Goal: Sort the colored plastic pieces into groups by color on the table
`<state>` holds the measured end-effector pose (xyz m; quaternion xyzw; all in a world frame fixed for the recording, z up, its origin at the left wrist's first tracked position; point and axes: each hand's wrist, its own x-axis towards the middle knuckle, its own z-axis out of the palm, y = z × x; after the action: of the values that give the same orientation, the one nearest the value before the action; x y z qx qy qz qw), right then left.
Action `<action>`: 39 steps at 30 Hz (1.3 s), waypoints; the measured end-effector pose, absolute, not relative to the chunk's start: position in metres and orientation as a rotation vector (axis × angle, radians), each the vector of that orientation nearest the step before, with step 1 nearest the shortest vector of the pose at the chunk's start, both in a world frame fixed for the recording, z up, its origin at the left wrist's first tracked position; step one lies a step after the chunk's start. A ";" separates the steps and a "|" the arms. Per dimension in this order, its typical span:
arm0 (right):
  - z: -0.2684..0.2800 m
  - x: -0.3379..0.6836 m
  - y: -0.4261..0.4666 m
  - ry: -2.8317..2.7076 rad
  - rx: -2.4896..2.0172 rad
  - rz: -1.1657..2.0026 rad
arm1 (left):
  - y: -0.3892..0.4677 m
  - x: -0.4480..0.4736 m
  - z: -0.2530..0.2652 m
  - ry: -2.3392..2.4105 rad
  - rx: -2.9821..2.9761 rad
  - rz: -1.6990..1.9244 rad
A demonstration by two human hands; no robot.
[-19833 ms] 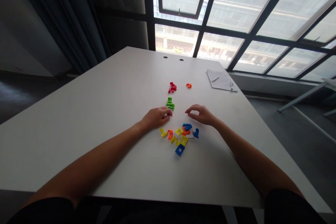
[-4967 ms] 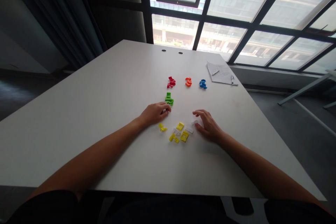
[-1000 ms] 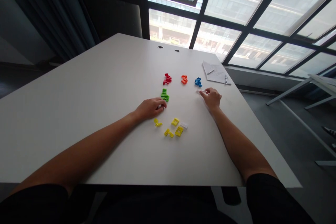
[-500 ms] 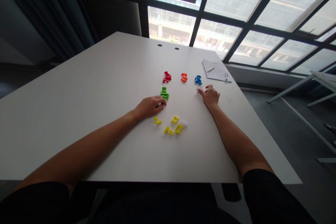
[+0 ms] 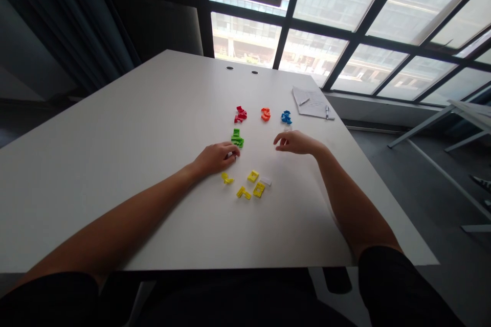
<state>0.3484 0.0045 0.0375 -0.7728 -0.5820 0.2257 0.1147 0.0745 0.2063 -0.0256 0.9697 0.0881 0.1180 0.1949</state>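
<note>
My left hand (image 5: pixel 217 157) rests on the white table (image 5: pixel 184 107), its fingers loosely bent with a gap at the thumb and nothing visible in them. Just beyond its fingertips lie the green plastic pieces (image 5: pixel 237 139). My right hand (image 5: pixel 296 142) hovers over the table with fingers pointing left, thumb and fingers apart, holding nothing I can see. Behind it sits a small clear piece (image 5: pixel 288 128), partly hidden, close to the blue pieces (image 5: pixel 286 117). Nearer to me are several loose yellow plastic pieces (image 5: pixel 259 190) and a whitish clear piece (image 5: pixel 266 181).
Red pieces (image 5: pixel 240 114) and orange pieces (image 5: pixel 265 114) form small groups farther back. At the right edge are a paper sheet (image 5: pixel 316 102) and pens (image 5: pixel 327 111). Two round cable holes (image 5: pixel 254 72) mark the far side, before tall windows. Another table (image 5: pixel 466 112) stands at right.
My right hand has left the clear piece by the blue pieces and moved left and slightly nearer. My left hand stays by the green pieces. The view has shifted slightly.
</note>
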 end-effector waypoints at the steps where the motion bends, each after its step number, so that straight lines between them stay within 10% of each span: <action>1: 0.047 0.339 0.003 -1.825 -2.208 0.850 | 0.206 0.075 -0.025 0.246 2.717 0.329; 19: 0.048 0.263 0.009 -2.237 -2.332 1.132 | 0.205 0.074 -0.024 0.242 2.718 0.341; 39: 0.007 0.392 -0.012 -1.489 -2.842 0.166 | 0.206 0.074 -0.026 0.254 2.720 0.320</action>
<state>0.3922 -0.0116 0.0065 -0.8840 -0.4632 0.0516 -0.0354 0.0741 0.2059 -0.0256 0.9700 0.0907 0.1142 0.1945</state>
